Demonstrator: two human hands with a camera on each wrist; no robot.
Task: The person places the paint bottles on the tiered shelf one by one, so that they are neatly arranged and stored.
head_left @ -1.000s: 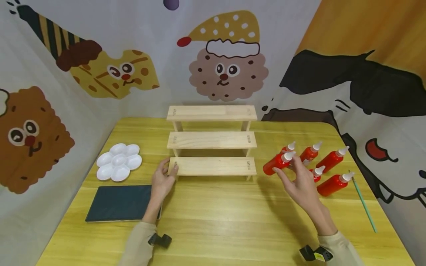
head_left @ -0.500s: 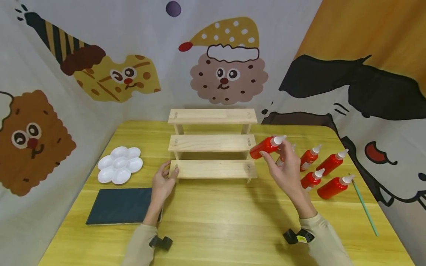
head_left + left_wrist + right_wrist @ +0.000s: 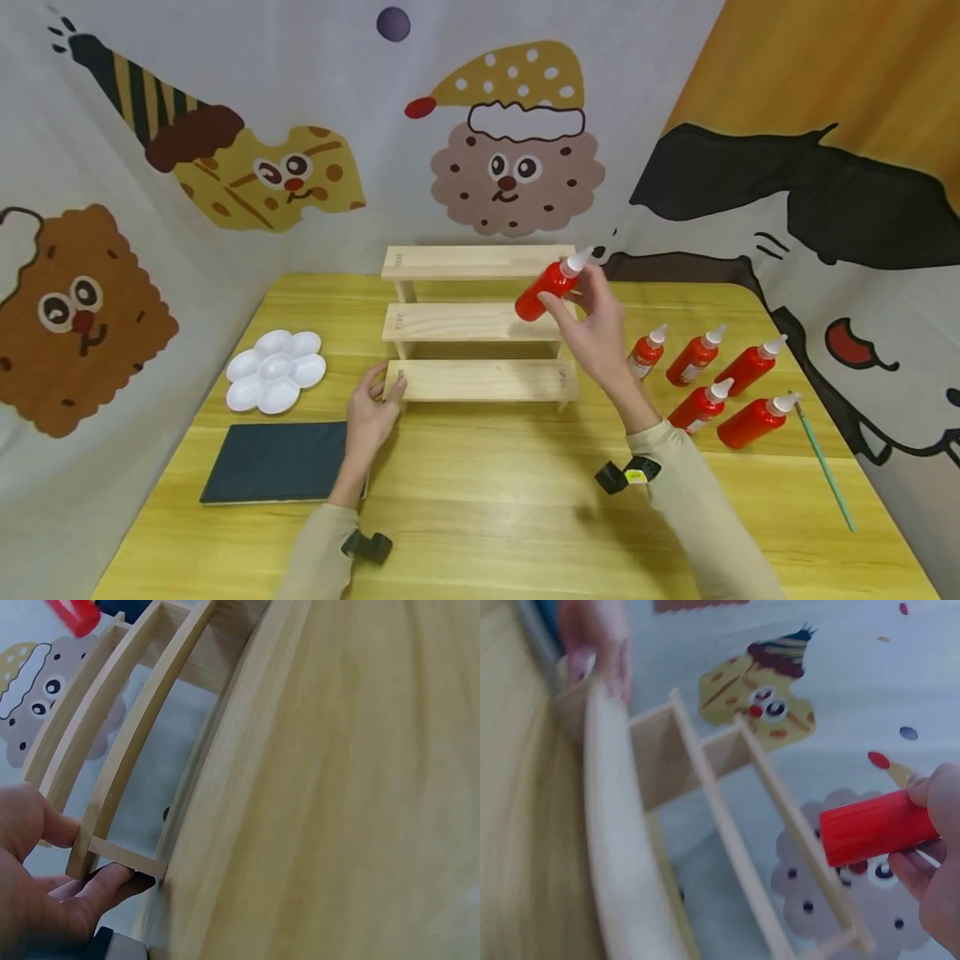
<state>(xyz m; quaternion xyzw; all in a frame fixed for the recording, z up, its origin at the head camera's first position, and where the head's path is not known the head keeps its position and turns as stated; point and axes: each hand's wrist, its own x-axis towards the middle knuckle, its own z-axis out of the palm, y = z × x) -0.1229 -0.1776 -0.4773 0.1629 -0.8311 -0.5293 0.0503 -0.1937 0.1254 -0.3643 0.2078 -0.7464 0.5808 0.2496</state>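
A red paint bottle (image 3: 542,293) with a white nozzle is pinched in my right hand (image 3: 597,327), tilted, in front of the upper steps at the right of a three-step wooden rack (image 3: 480,380). In the right wrist view the red bottle (image 3: 874,827) shows apart from the rack. My left hand (image 3: 372,417) grips the left end of the rack's lowest step. The left wrist view shows the left thumb on top of that step and the fingers underneath, at the end of the rack (image 3: 142,735).
Several more red bottles (image 3: 693,360) stand on the table (image 3: 480,492) at the right, beside a thin green paintbrush (image 3: 828,471). At the left lie a white flower-shaped palette (image 3: 276,372) and a dark flat book-like board (image 3: 277,462). A printed cloth (image 3: 337,50) hangs behind.
My right hand has carried the red bottle left and upward, from near the other bottles to the front of the rack. The left hand stays on the lowest step.
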